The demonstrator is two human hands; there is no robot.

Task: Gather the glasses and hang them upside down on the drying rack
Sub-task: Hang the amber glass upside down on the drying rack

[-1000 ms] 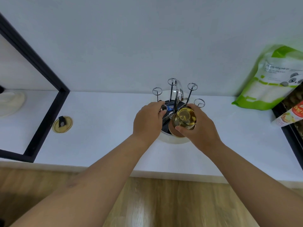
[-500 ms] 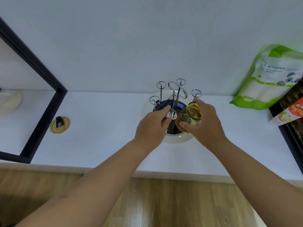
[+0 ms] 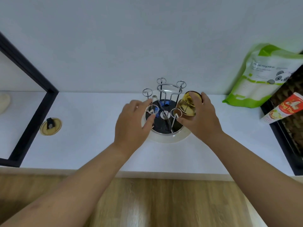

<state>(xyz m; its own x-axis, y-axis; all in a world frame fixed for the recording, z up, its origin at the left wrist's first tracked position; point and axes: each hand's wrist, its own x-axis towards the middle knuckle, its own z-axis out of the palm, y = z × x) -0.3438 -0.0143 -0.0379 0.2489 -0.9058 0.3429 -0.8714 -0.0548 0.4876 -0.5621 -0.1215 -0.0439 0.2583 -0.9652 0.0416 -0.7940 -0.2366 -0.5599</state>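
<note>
Gripped amber glass (image 3: 187,104) tilted in right hand (image 3: 200,119) beside drying rack (image 3: 164,115); steadied rack with loose-fingered left hand (image 3: 132,123)

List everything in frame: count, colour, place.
glass: 1, amber, tilted over the rack's right side, in right hand
rack: 1, chrome pegs on black base with white rim, counter centre
counter: 1, white, below wall
lid: 1, tan with black tab, counter left
bag: 1, green and white, leaning at right
packet: 1, red and white, far right
frame: 1, black, left
left hand: touches rack
right hand: grips glass
</note>
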